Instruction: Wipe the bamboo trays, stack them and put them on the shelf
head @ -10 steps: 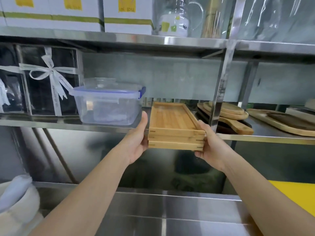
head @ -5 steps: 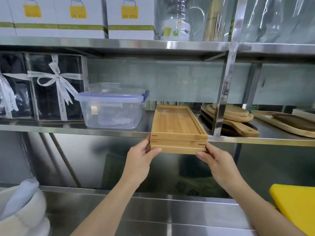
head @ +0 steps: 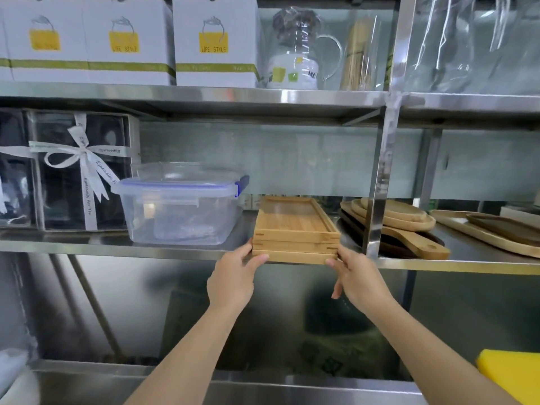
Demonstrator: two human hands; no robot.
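A commercial kitchen storeroom: stainless steel shelves (head: 187, 96) hold boxed goods (head: 216, 45), wooden boards (head: 394, 217) and a plastic container (head: 181, 206).

The lower two of the stacked bamboo trays (head: 295, 229) show only their front edges, and the fingertips of both hands cover the stack's front corners, so how firmly either hand grips cannot be told. The steel upright (head: 380, 182) hides part of the round wooden boards (head: 409, 219), while the gift box (head: 79, 171), a white bowl (head: 17, 384) and the yellow board (head: 514, 372) are cut off by the picture's edges. The contents of the clear lidded container (head: 181, 206) are blurred, and the small print on the white boxes (head: 214, 42) above is only partly legible.
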